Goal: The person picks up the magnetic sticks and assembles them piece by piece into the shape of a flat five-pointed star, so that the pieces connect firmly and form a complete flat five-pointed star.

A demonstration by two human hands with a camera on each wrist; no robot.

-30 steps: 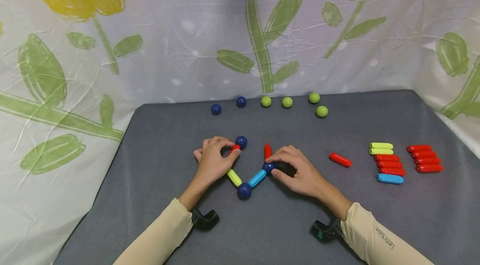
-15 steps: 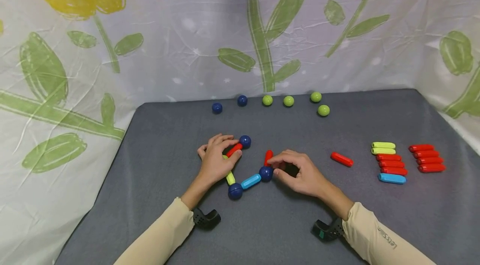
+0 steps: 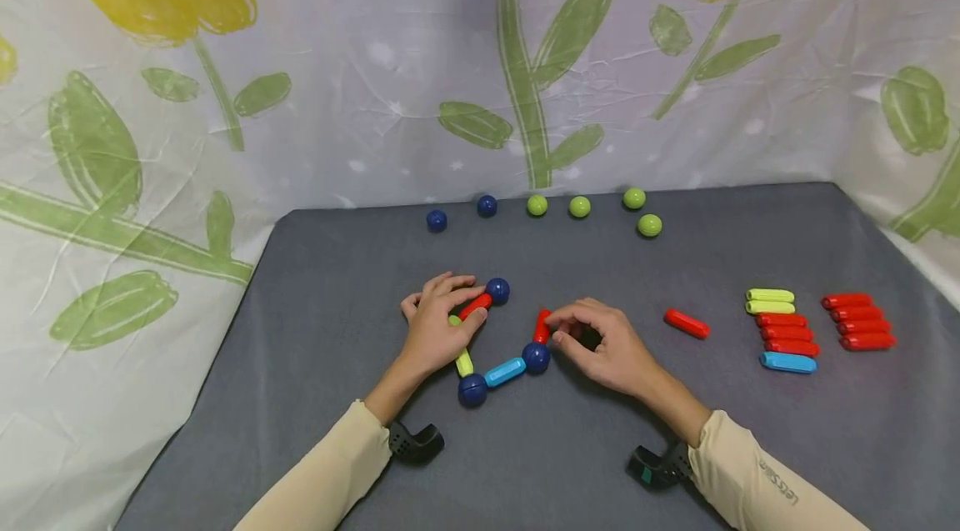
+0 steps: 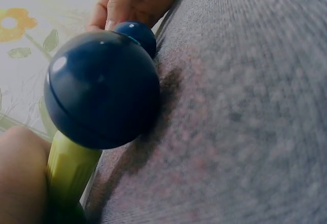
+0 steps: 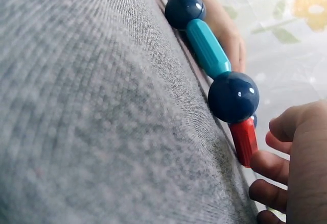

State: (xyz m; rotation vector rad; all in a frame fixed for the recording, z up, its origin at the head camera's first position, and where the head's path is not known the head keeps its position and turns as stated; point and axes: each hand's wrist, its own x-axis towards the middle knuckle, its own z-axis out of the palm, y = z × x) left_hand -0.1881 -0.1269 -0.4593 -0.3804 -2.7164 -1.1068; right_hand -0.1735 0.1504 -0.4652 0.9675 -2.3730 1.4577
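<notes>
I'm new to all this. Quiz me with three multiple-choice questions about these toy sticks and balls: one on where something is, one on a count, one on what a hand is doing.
1. Where is the lone red stick?
A. between the right hand and the stick piles
B. beside the far balls
C. under the left hand

2. How many green balls lie at the far edge?
A. two
B. four
C. six

3. What is the right hand doing?
A. lying flat and empty
B. pinching a red stick joined to a blue ball
C. lifting a green ball

Answers: 1 A, it lies alone there. 2 B, four show. 3 B, fingertips meet the upright red stick.
</notes>
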